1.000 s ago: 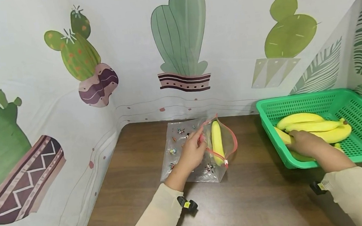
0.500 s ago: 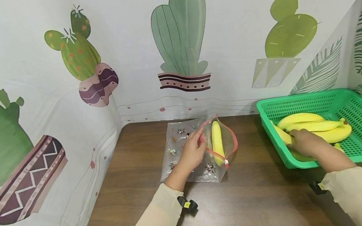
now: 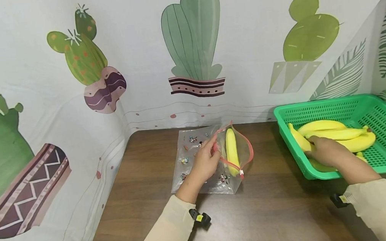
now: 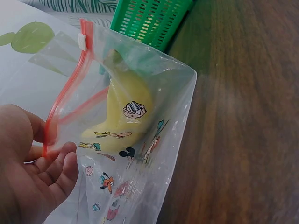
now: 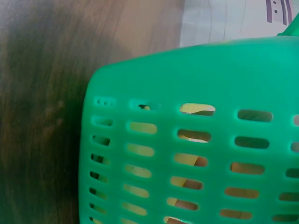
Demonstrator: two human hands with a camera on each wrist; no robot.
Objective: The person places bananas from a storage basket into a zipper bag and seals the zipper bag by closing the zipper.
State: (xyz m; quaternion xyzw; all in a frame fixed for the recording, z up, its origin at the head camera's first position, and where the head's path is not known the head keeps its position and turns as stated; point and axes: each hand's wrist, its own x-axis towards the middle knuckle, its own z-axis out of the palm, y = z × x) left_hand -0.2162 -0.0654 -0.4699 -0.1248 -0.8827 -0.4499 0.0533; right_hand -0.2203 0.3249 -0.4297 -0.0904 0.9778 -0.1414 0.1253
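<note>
Simultaneously, two bare hands are at work: the left hand (image 3: 205,163) pinches the red rim (image 4: 62,95) of a clear plastic bag, while the right hand (image 3: 327,152) grips a yellow banana (image 3: 298,138), its outer fingertips hidden. Smooth and bright, the gripped banana sits at the left end of a green basket (image 3: 300,161), tip toward the far left corner. Just to its right, other bananas (image 3: 339,134) lie heaped together. Well to the left, the printed bag (image 3: 189,145) gapes to the right, with a single bagged banana (image 3: 231,151) lying near to far inside it. From the left wrist, that fruit shows a marked curve and a stem end that the head view makes look almost straight; cartoon figures and a white zip slider (image 4: 82,42) also come up close. The right wrist view catches mainly the slotted basket wall, yellow glimpsed through its openings. A brown table (image 3: 273,213) lies beneath, a cactus-print backdrop (image 3: 138,45) on the far side.
</note>
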